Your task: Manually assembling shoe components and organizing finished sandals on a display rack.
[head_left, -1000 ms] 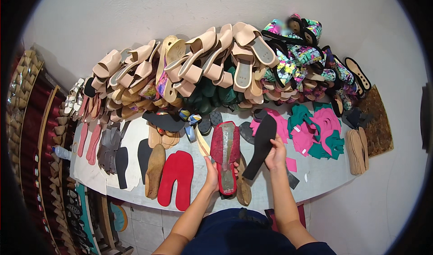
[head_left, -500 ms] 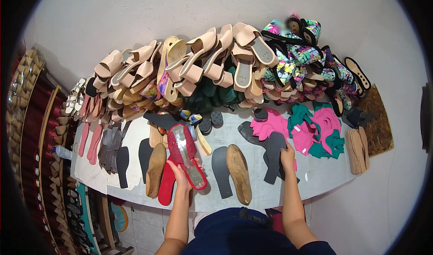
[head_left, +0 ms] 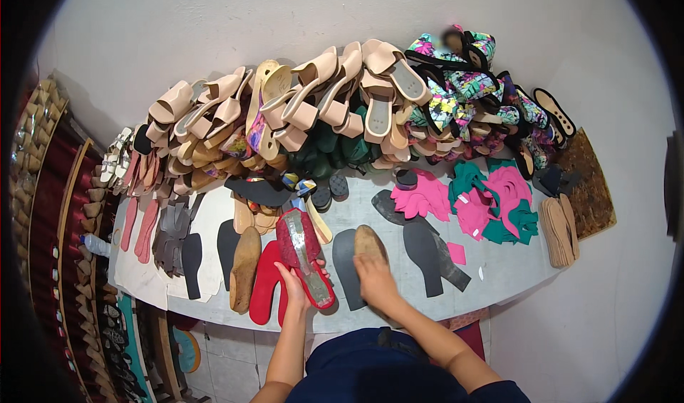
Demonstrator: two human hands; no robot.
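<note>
L hand [head_left: 294,285] grasps the red slipper [head_left: 291,238] near its lower end, thumb on one side & fingertips [head_left: 321,266] showing past the other; slipper is held up over the tbl [head_left: 491,285], tilted, toe end pointing away from the person, w/ a shiny see-thru strip [head_left: 300,243] running lengthwise. Just L of it, partly behind the hand, lies a red two-legged sole piece [head_left: 266,278]. R hand [head_left: 376,283] is on the wooden last [head_left: 369,242], fingers laid over its middle, rounded end sticking out beyond them; can't tell if they're closed around it, undersides hidden. Dk grey sole piece [head_left: 346,266] lies just L of that last. To the R, well apart from the hand, a black sole piece [head_left: 423,253] lies partly over a dk strip [head_left: 454,269], small pink square [head_left: 456,253] nearby. Farther L: a 2nd last [head_left: 245,266], brownish, flat on tbl. Behind: pink cutouts [head_left: 422,196], then pink & green scraps [head_left: 504,200], w/ a stack of tan insoles [head_left: 557,233] at far R, next to a brown board [head_left: 593,182]. Along the wall, a big heap: beige sandals [head_left: 311,86] mid & L, flowery sandals [head_left: 456,90] R.
</note>
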